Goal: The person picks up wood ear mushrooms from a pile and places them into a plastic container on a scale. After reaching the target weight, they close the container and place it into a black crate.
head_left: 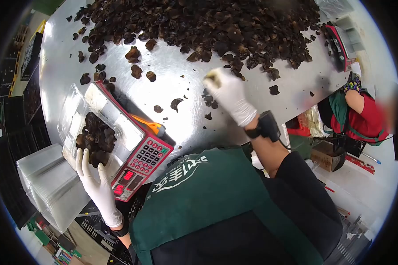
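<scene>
My left hand (95, 185), in a white glove, has its fingers stretched out and apart at the near edge of a pile of dark wood ear mushrooms (95, 134). The mushrooms lie in a clear plastic box (70, 104) with a lid, on a red and white digital scale (146, 148) whose red display is lit. Above the steel table, my right hand (227, 90), gloved too and slightly blurred, has its fingers curled closed. Whatever they hold, if anything, I cannot make out. A few loose mushroom pieces (208, 116) lie beneath it.
A large heap of wood ear mushrooms (199, 26) covers the far side of the steel table (163, 79). An orange-handled tool (152, 126) lies behind the scale. Stacked clear boxes (53, 185) stand at left. Another person (358, 106) works at a second scale (338, 46) on the right.
</scene>
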`<state>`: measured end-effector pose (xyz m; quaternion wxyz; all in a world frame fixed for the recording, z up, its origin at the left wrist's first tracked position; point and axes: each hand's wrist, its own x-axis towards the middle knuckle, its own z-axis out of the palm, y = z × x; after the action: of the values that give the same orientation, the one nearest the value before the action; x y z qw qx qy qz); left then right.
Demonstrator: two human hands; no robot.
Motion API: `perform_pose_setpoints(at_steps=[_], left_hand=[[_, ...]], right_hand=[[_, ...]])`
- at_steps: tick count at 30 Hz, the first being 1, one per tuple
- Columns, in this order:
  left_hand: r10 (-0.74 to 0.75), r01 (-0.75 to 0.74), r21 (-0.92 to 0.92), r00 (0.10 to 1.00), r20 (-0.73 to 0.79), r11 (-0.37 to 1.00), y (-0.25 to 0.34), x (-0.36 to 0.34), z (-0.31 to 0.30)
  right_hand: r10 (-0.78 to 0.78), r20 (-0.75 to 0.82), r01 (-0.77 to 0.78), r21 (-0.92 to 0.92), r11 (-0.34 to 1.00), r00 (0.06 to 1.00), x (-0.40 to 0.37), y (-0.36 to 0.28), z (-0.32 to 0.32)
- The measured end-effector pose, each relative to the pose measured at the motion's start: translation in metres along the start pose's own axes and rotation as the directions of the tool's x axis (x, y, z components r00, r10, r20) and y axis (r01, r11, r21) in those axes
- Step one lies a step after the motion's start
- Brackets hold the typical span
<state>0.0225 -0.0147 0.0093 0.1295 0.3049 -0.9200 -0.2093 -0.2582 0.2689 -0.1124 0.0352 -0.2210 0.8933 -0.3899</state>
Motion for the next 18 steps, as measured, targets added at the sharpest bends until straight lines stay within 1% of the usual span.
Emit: perform_pose_setpoints(at_steps=[1,2,3,5,6,9,10,13,14,15,17,18], left_hand=[[-0.003,0.003,-0.007,1.0,-0.002,1.0,-0.002,0.0,0.0],[0.015,-0.015,0.005,1.0,-0.001,1.0,-0.003,0.0,0.001],[0.033,-0.033,0.016,0.999,0.001,0.999,-0.004,0.0,0.002],[0.052,-0.052,0.024,0.999,0.006,0.998,-0.004,0.002,0.003],[0.05,-0.05,0.022,0.999,0.01,0.999,-0.003,0.002,0.003],[0.047,-0.047,0.025,0.999,0.011,0.999,0.001,0.0,0.002],[0.043,-0.044,0.018,0.999,0.008,0.999,0.001,0.0,0.001],[0.016,-0.016,0.015,1.0,-0.004,1.0,-0.001,-0.002,-0.002],[0.004,-0.004,0.019,1.0,-0.007,1.0,-0.002,-0.003,-0.003],[0.0,0.0,0.021,1.0,-0.011,1.0,-0.003,-0.004,-0.003],[-0.006,0.007,0.021,1.0,-0.016,1.0,-0.003,-0.004,-0.002],[-0.005,0.005,0.018,1.0,-0.017,1.0,-0.002,-0.004,-0.002]], right_hand=[[0.028,-0.079,-0.037,-0.117,0.992,0.997,0.009,0.012,-0.007],[-0.106,-0.119,0.076,-0.235,0.969,0.987,0.016,0.027,-0.007],[-0.241,-0.143,0.178,-0.354,0.918,0.96,0.018,0.042,-0.002],[-0.304,0.047,0.297,-0.393,0.87,0.952,0.018,0.053,0.008],[-0.386,0.03,0.367,-0.382,0.848,0.922,0.021,0.055,0.015],[-0.334,0.013,0.328,-0.224,0.918,0.943,0.041,0.057,0.028],[-0.362,-0.102,0.339,-0.193,0.921,0.926,0.051,0.053,0.028],[-0.211,-0.257,0.17,-0.173,0.97,0.943,0.078,0.04,0.025],[-0.201,-0.247,0.149,-0.212,0.966,0.948,0.087,0.042,0.026],[-0.123,-0.155,0.085,-0.234,0.969,0.98,0.094,0.038,0.024],[-0.221,-0.059,0.196,-0.283,0.939,0.974,0.096,0.028,0.025],[-0.282,-0.043,0.254,-0.324,0.912,0.958,0.097,0.031,0.03]])
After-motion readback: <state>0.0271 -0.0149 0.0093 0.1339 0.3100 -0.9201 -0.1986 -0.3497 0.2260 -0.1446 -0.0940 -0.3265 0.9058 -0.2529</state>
